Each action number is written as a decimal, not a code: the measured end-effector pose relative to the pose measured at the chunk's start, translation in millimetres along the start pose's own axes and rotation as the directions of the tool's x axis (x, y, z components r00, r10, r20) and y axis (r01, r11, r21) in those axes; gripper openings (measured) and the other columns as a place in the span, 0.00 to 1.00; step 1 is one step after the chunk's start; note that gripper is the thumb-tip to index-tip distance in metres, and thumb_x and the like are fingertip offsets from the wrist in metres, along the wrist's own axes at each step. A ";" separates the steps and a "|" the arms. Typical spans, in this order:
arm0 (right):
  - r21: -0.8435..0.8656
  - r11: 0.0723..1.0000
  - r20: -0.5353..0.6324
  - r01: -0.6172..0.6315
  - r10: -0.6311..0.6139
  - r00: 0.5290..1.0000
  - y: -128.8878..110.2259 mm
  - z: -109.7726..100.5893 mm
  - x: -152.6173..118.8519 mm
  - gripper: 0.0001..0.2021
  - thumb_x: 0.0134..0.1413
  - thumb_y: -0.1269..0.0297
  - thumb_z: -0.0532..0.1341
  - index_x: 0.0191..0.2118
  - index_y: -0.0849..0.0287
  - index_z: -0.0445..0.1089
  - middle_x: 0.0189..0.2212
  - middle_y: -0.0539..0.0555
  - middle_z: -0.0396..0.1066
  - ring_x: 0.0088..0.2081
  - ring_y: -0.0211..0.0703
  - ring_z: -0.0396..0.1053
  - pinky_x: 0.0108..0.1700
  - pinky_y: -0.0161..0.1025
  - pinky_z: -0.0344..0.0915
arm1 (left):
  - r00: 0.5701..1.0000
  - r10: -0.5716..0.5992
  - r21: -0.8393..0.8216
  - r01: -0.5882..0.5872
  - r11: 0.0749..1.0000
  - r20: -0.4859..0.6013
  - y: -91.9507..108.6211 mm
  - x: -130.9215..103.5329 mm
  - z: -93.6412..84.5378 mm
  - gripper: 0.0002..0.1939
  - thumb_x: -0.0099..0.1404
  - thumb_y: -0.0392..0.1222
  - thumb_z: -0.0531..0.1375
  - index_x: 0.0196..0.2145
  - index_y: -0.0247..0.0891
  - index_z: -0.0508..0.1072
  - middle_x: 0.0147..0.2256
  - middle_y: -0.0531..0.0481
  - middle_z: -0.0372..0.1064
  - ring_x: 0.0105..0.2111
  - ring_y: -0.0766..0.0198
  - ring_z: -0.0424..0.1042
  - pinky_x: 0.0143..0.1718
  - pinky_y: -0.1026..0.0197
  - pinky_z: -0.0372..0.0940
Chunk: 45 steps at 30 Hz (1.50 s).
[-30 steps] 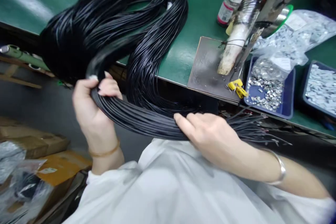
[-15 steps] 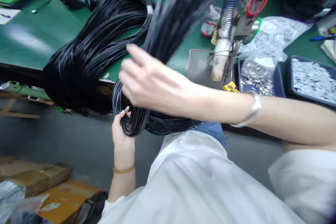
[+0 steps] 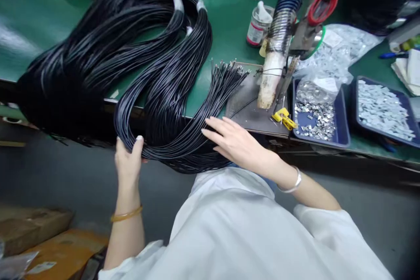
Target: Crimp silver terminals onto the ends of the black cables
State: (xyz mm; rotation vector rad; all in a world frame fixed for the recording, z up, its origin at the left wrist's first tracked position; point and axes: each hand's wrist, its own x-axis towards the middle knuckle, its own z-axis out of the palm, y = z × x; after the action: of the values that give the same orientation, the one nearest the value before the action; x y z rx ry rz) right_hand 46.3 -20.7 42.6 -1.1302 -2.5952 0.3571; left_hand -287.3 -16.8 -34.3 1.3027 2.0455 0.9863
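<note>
Where wires (image 3: pixel 177 148) bend, left hand (image 3: pixel 128 157) apparently cups them.

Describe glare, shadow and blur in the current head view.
Head view: pale glare on the green table at far left; thin highlights along the black cables in the left hand; near-black shadow low on the large bundle; soft detail on the cardboard boxes, lower left.
</note>
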 end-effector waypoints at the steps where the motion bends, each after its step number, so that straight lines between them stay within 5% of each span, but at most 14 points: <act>1: 0.012 0.999 -0.049 0.035 -0.034 0.998 -0.2 -5.8 -16.2 0.21 0.63 0.72 0.59 0.61 0.61 0.66 0.64 0.64 0.65 0.67 0.51 0.63 0.69 0.54 0.63 | 0.994 0.006 0.099 0.005 0.995 -0.110 2.7 -3.0 -5.1 0.37 0.60 0.54 0.63 0.63 0.39 0.61 0.36 0.50 0.72 0.31 0.57 0.70 0.40 0.47 0.70; 3: 0.020 1.000 -0.204 0.018 -0.014 0.979 5.2 -16.6 -51.5 0.18 0.64 0.69 0.60 0.59 0.59 0.68 0.60 0.61 0.71 0.62 0.48 0.70 0.65 0.50 0.69 | 0.921 0.228 0.398 -0.090 0.913 -0.315 15.5 -12.7 -9.1 0.49 0.60 0.51 0.64 0.71 0.28 0.49 0.48 0.38 0.74 0.47 0.44 0.71 0.55 0.38 0.65; 5: 0.045 0.992 -0.373 -0.119 0.127 0.919 17.2 -25.5 -87.1 0.18 0.61 0.71 0.63 0.56 0.56 0.70 0.54 0.57 0.77 0.54 0.44 0.76 0.56 0.43 0.75 | 0.813 0.488 0.519 -0.282 0.807 -0.317 37.7 -26.1 -1.2 0.50 0.61 0.48 0.63 0.71 0.21 0.47 0.57 0.29 0.70 0.57 0.39 0.66 0.55 0.41 0.66; 7: 0.105 0.959 -0.550 -0.262 0.275 0.789 32.9 -31.0 -116.0 0.18 0.58 0.73 0.65 0.54 0.53 0.72 0.46 0.54 0.80 0.47 0.43 0.79 0.52 0.42 0.77 | 0.711 0.685 0.540 -0.520 0.662 -0.156 66.4 -39.3 19.3 0.41 0.63 0.49 0.62 0.67 0.23 0.58 0.55 0.28 0.70 0.56 0.41 0.68 0.55 0.44 0.67; 9: 0.108 0.940 -0.600 -0.323 0.321 0.732 48.6 -32.0 -132.6 0.20 0.57 0.70 0.67 0.55 0.54 0.72 0.47 0.55 0.80 0.49 0.47 0.79 0.55 0.47 0.76 | 0.669 0.727 0.514 -0.684 0.518 0.157 96.3 -46.7 47.9 0.42 0.64 0.57 0.62 0.66 0.25 0.61 0.54 0.29 0.72 0.55 0.43 0.70 0.60 0.45 0.62; 13: -0.044 0.953 -0.497 -0.298 0.238 0.835 69.1 -22.2 -132.5 0.21 0.59 0.65 0.67 0.58 0.56 0.68 0.50 0.57 0.79 0.56 0.54 0.75 0.68 0.63 0.62 | 0.734 0.440 0.597 -0.678 0.429 0.517 134.7 -37.2 96.9 0.51 0.62 0.67 0.60 0.71 0.31 0.53 0.52 0.32 0.70 0.44 0.43 0.74 0.44 0.52 0.68; 20: -0.020 0.982 -0.514 -0.189 0.152 0.844 88.4 -13.2 -127.7 0.05 0.62 0.72 0.62 0.42 0.56 0.71 0.36 0.50 0.80 0.46 0.41 0.79 0.71 0.59 0.58 | 0.788 0.412 0.312 -0.577 0.755 0.458 124.2 -24.6 86.9 0.32 0.62 0.58 0.64 0.62 0.48 0.71 0.47 0.57 0.79 0.34 0.63 0.74 0.47 0.53 0.71; 27: 0.184 0.981 -0.490 -0.068 0.151 0.858 78.4 -35.4 -147.6 0.07 0.57 0.77 0.63 0.36 0.56 0.70 0.28 0.46 0.74 0.31 0.35 0.73 0.59 0.49 0.74 | 0.940 0.332 0.056 -0.337 0.940 0.080 101.9 -26.2 76.5 0.25 0.49 0.47 0.71 0.47 0.54 0.82 0.35 0.58 0.81 0.28 0.62 0.71 0.38 0.51 0.72; 31: 0.190 0.961 -0.613 -0.201 0.276 0.740 74.9 -52.4 -163.4 0.10 0.53 0.78 0.66 0.36 0.55 0.71 0.27 0.46 0.73 0.30 0.34 0.71 0.34 0.33 0.71 | 0.898 0.425 0.086 -0.435 0.897 0.111 86.9 -9.4 90.9 0.19 0.47 0.45 0.70 0.40 0.48 0.83 0.24 0.59 0.74 0.23 0.66 0.66 0.29 0.60 0.65; 35: 0.042 0.809 -0.529 -0.586 0.515 0.674 107.7 -53.7 -176.1 0.05 0.60 0.72 0.62 0.36 0.54 0.72 0.37 0.51 0.77 0.37 0.40 0.74 0.39 0.37 0.69 | 0.842 0.539 0.154 -0.535 0.831 0.014 88.8 0.0 98.7 0.21 0.53 0.47 0.68 0.46 0.50 0.82 0.27 0.56 0.73 0.24 0.65 0.65 0.30 0.60 0.61; 37: 0.054 0.740 -0.477 -0.670 0.609 0.634 128.4 -50.4 -178.9 0.04 0.60 0.69 0.61 0.34 0.55 0.71 0.36 0.52 0.77 0.37 0.41 0.74 0.39 0.38 0.69 | 0.772 0.631 0.262 -0.625 0.735 0.071 100.0 -4.0 103.7 0.21 0.54 0.47 0.69 0.47 0.50 0.82 0.29 0.53 0.73 0.25 0.65 0.62 0.31 0.59 0.58; 40: 0.069 0.668 -0.468 -0.741 0.678 0.567 148.0 -46.0 -175.4 0.04 0.57 0.68 0.63 0.32 0.56 0.69 0.34 0.52 0.75 0.34 0.41 0.71 0.37 0.37 0.67 | 0.627 0.763 0.212 -0.733 0.647 -0.160 130.0 -22.6 119.4 0.14 0.55 0.45 0.70 0.40 0.42 0.83 0.26 0.52 0.68 0.25 0.66 0.58 0.30 0.59 0.55; 42: 0.022 0.638 -0.449 -0.770 0.694 0.563 153.7 -44.2 -168.8 0.05 0.55 0.69 0.64 0.29 0.56 0.68 0.32 0.52 0.73 0.32 0.40 0.68 0.37 0.38 0.64 | 0.630 0.772 0.093 -0.766 0.636 -0.085 153.4 -37.9 138.4 0.06 0.63 0.42 0.65 0.34 0.39 0.81 0.21 0.54 0.62 0.23 0.66 0.58 0.30 0.59 0.56; 45: -0.101 0.578 -0.437 -0.810 0.705 0.558 162.2 -41.8 -159.1 0.08 0.51 0.71 0.65 0.27 0.56 0.66 0.28 0.50 0.71 0.30 0.39 0.65 0.36 0.40 0.57 | 0.640 0.732 0.115 -0.766 0.633 0.234 179.0 -50.7 175.0 0.08 0.68 0.42 0.60 0.36 0.38 0.79 0.33 0.47 0.72 0.30 0.61 0.68 0.34 0.58 0.60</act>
State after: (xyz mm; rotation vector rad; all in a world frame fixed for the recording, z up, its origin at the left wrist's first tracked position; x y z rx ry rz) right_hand 273.6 -26.7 1.2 -2.2010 -1.7168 -0.0900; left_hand -41.0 38.3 5.5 2.3810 1.4667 0.9445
